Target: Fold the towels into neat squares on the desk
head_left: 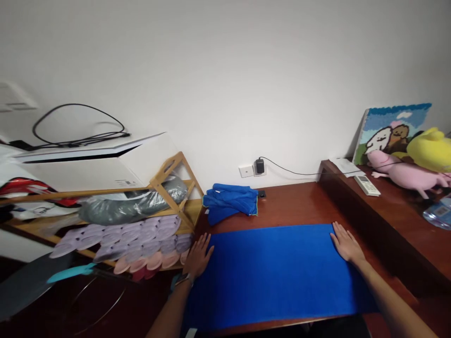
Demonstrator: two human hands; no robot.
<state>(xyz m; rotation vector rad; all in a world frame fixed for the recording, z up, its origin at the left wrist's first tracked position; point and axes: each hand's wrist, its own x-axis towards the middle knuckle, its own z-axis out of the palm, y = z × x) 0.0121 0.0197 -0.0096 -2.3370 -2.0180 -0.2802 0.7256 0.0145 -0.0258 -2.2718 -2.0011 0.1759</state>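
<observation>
A blue towel (pixel 278 272) lies spread flat on the reddish-brown wooden desk (pixel 292 204). My left hand (pixel 199 256) rests at its upper left corner, palm down with the fingers apart. At the opposite upper corner, my right hand (pixel 347 244) lies flat with fingers stretched out, touching the towel's right edge. Neither hand grips anything. Behind the spread towel, near the wall, sits a crumpled heap of blue cloths (pixel 232 202).
Left stands a wooden rack (pixel 176 188) with slippers (pixel 141 239) and a white box (pixel 84 171). On the raised right shelf are a remote control (pixel 367 185), a pink plush toy (pixel 401 173), a yellow plush (pixel 431 150) and a picture (pixel 387 131). A black plug (pixel 260 165) sits in the wall socket.
</observation>
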